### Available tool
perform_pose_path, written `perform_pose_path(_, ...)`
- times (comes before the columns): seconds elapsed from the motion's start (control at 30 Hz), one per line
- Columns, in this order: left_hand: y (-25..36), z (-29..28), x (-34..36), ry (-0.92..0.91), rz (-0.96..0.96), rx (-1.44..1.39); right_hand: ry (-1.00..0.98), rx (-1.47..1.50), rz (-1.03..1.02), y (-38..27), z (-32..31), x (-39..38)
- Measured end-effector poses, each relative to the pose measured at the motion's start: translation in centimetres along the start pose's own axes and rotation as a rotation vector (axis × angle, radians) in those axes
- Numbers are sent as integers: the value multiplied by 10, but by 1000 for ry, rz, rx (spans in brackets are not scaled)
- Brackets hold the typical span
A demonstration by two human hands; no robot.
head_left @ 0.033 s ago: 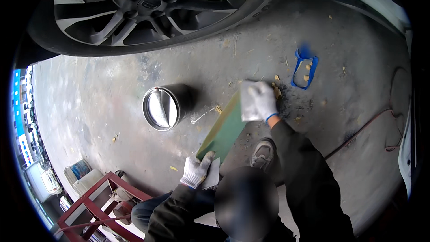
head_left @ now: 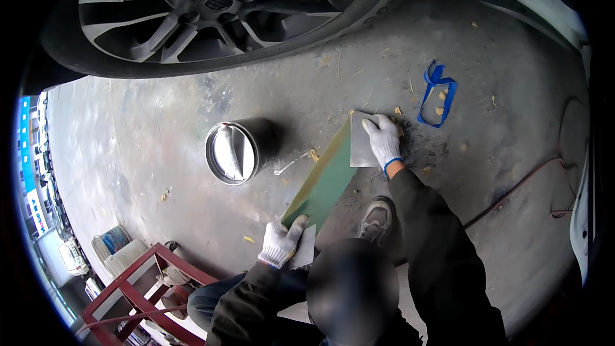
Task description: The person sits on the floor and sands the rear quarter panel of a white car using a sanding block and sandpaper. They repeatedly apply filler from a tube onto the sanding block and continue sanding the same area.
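Observation:
In my gloved left hand (head_left: 280, 244) I grip the near end of a long green board (head_left: 330, 182) with a yellowish left edge, thumb on top. A pale flat spreader plate (head_left: 305, 248) is tucked by the same hand. My gloved right hand (head_left: 384, 139) is closed on a square grey metal spreader (head_left: 363, 144), which lies over the board's far end. Left of the board stands a round metal can (head_left: 253, 150), with a white tube (head_left: 229, 152) lying on its top.
A car wheel (head_left: 216, 4) fills the far left. A blue strip loop (head_left: 437, 97) lies on the floor at right, among yellowish crumbs. A dark red hose (head_left: 512, 195) runs along the right. A red metal frame (head_left: 131, 291) and a bucket (head_left: 112, 243) stand at the near left.
My right hand and the metal spreader have shifted slightly right at the board's far end, and the hand is less blurred. My left hand keeps its place.

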State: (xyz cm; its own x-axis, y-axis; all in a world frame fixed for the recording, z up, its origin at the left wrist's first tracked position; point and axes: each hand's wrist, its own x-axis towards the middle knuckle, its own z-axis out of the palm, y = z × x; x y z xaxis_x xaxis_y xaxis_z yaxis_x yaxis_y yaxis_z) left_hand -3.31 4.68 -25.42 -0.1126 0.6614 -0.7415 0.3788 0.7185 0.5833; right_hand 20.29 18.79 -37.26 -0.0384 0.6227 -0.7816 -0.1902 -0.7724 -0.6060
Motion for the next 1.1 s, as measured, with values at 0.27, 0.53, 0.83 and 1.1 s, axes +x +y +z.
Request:
perform_pose_path(0.27, 1, -4, 8, -127, 226, -172, -433, -352, -496, 49, 55, -102)
perform_pose_path(0.53, -1, -8, 10, -287, 82, 172, -269, -373, -395, 21, 31, -72)
perform_pose_path(0.83, 79, -1, -17, 17, 807, 951, -379, 421, 33, -1, -34, -107)
perform_pose_path(1.1, 52, 27, -11, -145, 1124, 1278, -295, 50, -253, 1, -19, -124)
